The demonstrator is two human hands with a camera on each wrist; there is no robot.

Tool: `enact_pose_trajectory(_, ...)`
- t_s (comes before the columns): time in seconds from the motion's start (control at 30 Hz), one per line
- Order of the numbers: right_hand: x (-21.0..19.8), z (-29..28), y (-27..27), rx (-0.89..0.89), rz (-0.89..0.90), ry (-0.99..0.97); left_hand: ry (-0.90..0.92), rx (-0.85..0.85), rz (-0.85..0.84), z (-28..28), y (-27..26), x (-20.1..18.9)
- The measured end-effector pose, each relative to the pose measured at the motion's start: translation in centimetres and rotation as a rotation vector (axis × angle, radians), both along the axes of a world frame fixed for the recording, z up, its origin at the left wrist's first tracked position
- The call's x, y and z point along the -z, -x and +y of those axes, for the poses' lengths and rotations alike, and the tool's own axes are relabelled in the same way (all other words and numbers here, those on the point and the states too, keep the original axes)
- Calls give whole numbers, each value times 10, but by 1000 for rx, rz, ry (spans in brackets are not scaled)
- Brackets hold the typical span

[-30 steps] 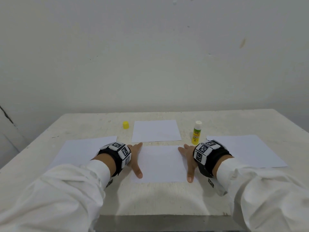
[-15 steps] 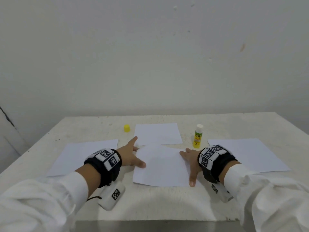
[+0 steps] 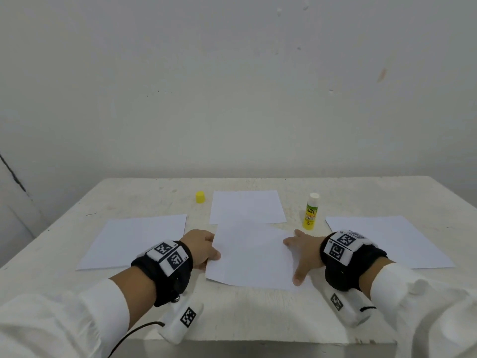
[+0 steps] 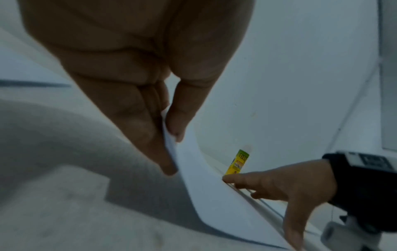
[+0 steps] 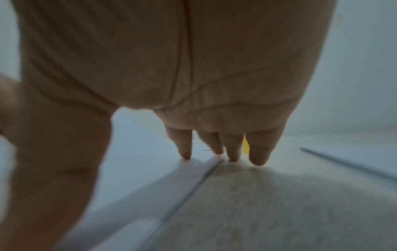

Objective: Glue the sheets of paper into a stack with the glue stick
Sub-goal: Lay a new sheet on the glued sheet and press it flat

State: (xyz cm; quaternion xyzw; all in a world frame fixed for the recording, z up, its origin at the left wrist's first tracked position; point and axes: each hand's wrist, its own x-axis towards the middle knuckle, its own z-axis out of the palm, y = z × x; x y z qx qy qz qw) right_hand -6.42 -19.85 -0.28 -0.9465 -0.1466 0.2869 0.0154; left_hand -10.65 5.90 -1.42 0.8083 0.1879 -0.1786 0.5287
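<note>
On a white table (image 3: 361, 192), left hand (image 3: 201, 248) pinches the lifted edge of a white paper sheet (image 3: 253, 257); right hand (image 3: 303, 251), fingers flat and spread, presses its opposite edge, beside an upright yellow glue stick (image 3: 311, 213).

Left hand (image 3: 204, 248) in pinching grip; right hand (image 3: 303, 250) apparently flat, fingers spread.

A scuffed white surface (image 3: 144, 200) stands against a pale wall (image 3: 232, 86) — that wall shows a reddish smear (image 3: 381, 74) and a dark crack (image 3: 13, 171) at left.
</note>
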Motion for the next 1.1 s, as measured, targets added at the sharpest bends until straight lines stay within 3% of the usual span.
enact_pose_trajectory(0.1,1,-1,-2,212,-98,-233,80,-37,-66,17,-1,-1)
enact_pose_trajectory(0.27,-6,10,-12,421,-53,-639,250,-162,-111,38,-13,-1)
enact_pose_trajectory(0.33,-7,21,-22,440,-152,-612,186,-200,-175,37,-24,-4)
enact_pose_trajectory(0.4,-12,33,-34,456,-221,-557,8,-196,-271,34,-40,-8)
enact_pose_trajectory(0.53,-22,55,-63,496,-257,-450,-426,-4,-360,29,-77,-14)
enact_pose_trajectory(0.77,-7,65,-113,469,-258,-230,-731,289,-122,20,-132,-13)
enact_pose_trajectory(1.1,14,64,-129,389,-210,-95,-978,438,48,20,-153,6)
